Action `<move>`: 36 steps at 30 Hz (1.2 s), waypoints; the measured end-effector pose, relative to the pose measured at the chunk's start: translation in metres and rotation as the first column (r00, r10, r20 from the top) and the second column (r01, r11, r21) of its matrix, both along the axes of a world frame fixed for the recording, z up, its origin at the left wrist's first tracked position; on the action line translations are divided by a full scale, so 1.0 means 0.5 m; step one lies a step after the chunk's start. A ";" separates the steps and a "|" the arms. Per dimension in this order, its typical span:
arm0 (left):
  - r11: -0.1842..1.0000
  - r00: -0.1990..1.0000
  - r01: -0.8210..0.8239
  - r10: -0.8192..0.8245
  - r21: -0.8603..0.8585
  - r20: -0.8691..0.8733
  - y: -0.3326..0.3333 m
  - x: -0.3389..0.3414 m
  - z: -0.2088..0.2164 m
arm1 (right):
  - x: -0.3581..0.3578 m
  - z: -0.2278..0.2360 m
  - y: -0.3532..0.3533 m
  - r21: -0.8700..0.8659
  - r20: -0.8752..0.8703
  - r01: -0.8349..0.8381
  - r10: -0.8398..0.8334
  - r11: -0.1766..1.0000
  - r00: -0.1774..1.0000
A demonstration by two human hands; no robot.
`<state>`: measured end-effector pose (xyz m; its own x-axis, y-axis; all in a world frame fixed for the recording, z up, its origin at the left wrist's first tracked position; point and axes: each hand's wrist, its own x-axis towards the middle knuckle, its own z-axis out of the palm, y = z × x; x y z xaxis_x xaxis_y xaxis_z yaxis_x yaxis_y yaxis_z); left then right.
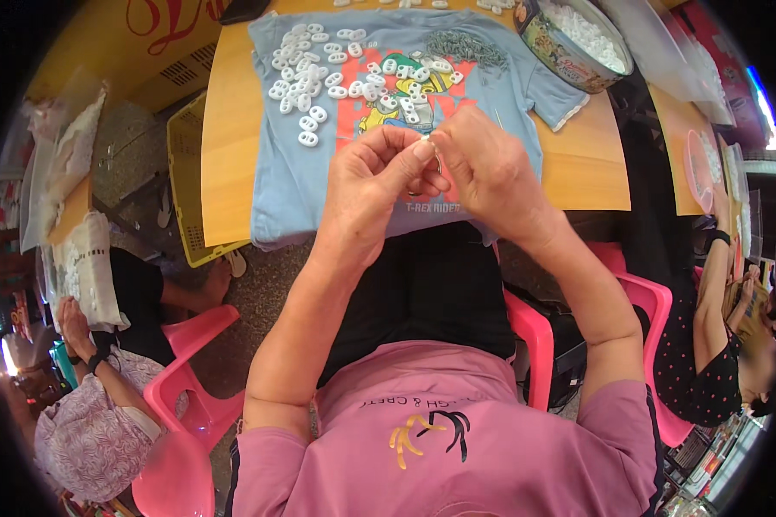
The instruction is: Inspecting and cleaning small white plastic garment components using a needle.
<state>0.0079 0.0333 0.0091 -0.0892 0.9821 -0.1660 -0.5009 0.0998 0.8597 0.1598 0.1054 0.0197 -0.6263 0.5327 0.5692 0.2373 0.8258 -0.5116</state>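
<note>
left hand (362, 177): fingers (391, 138) pinched | right hand (490, 168): curled | forearms (297, 319) angled inward

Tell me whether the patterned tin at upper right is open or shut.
Open: no lid covers the tin, and white pieces show inside.

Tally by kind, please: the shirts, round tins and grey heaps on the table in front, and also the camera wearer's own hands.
Blue shirt: 1
Round tin: 1
Grey heap: 1
Hands, left hand and right hand: 2
Total: 5
</note>
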 end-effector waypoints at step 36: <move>0.977 0.990 -0.138 0.132 0.164 0.050 -0.011 -0.001 0.020 | 0.013 0.022 0.015 -0.823 -0.285 -0.170 -0.135 0.542 0.949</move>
